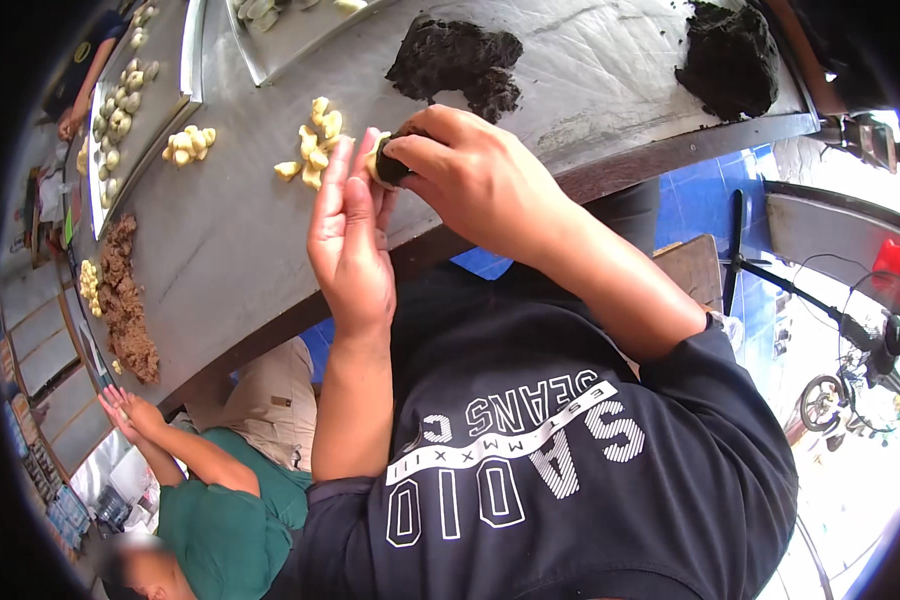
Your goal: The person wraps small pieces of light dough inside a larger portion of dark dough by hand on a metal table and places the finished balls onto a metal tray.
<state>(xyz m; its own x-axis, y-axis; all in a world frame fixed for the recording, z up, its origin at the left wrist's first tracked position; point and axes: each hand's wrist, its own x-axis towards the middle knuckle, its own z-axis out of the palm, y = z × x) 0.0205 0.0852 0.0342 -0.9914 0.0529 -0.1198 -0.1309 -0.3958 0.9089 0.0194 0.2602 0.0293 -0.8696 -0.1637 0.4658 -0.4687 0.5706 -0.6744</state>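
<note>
My right hand [465,165] is closed, its fingertips curled round a small lump of dark paste [394,165]. Against that lump sits a pale piece of dough [375,162], partly hidden by the fingers. My left hand [352,240] has its fingers stretched out flat, touching the dough from the left side. Just beyond it, a loose cluster of pale yellow dough pieces [315,145] lies on the metal table [255,225]. A larger mass of the dark paste [450,60] rests farther back, past my right hand.
Another dark mound [730,60] sits at the table's far right. Leftward are more dough pieces [189,146], a crumbly brown mass [125,300] and a tray [120,130] of round greyish pieces. A co-worker in green [230,490] works at lower left; a fan [875,345] stands at right.
</note>
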